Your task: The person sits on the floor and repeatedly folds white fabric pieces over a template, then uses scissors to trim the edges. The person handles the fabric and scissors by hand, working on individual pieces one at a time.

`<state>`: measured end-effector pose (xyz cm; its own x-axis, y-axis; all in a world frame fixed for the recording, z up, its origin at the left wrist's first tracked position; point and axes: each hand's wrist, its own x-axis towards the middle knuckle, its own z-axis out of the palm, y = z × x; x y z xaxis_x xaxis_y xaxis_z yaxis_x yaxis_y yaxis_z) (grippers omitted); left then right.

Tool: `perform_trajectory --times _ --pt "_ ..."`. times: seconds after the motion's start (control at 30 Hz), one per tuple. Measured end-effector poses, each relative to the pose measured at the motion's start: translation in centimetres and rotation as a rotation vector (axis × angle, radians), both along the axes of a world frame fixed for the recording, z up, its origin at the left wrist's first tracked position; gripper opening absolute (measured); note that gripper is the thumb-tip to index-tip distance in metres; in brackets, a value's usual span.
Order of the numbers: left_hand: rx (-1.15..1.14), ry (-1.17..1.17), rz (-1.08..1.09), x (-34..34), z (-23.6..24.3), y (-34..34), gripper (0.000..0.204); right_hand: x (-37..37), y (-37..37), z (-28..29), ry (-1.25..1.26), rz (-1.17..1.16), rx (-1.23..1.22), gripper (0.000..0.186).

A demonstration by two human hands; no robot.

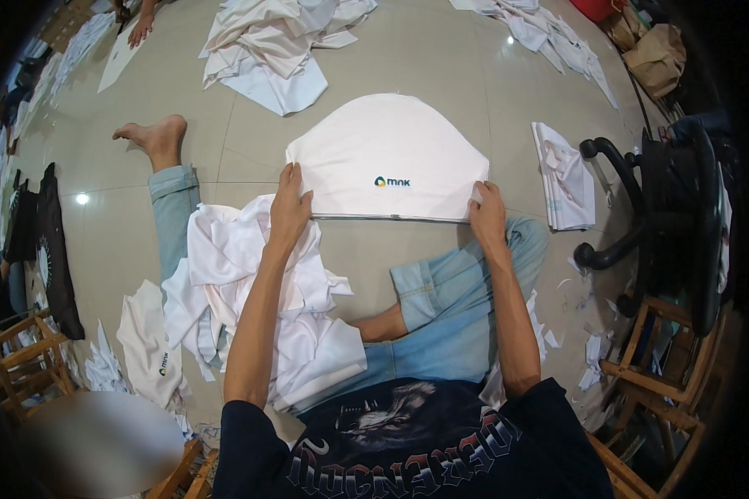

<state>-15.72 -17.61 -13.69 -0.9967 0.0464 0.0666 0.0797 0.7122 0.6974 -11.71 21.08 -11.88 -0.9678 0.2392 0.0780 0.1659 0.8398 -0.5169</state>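
At the centre of the frame: white panel (pixel 389 141) with a domed upper edge, spread between both hands.
Left hand (pixel 291 204): fingers curled closed, pinching the panel's left edge.
Right hand (pixel 487 208): likewise closed on the right edge.
Lower left of centre: heap of white cloth (pixel 241 258) over the left leg, crowding that forearm.
Top middle: larger cloth pile (pixel 262 46).
Right: folded cloth (pixel 567 187) near a black chair (pixel 666 220).
Top left: another person's hand (pixel 141 30) on a pale sheet (pixel 120 60).
Floor: glossy beige tiles (pixel 441 54), scraps (pixel 592 362) lower right.
Room edges: wooden frames (pixel 653 353) lower right, paper bag (pixel 656 60) upper right.
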Motion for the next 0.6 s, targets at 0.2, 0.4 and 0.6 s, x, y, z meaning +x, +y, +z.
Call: perform_trajectory --times 0.2,0.4,0.6 --pt "-0.043 0.031 0.006 0.3 0.3 -0.1 0.061 0.3 -0.3 0.4 -0.019 -0.009 0.036 0.040" --pt "-0.118 0.077 0.165 1.5 4.2 1.3 0.058 0.6 -1.2 1.1 0.065 -0.009 0.223 0.033" --pt "-0.211 0.308 0.021 2.6 6.0 4.3 0.052 -0.4 -1.1 -0.3 0.232 0.079 0.046 0.026"
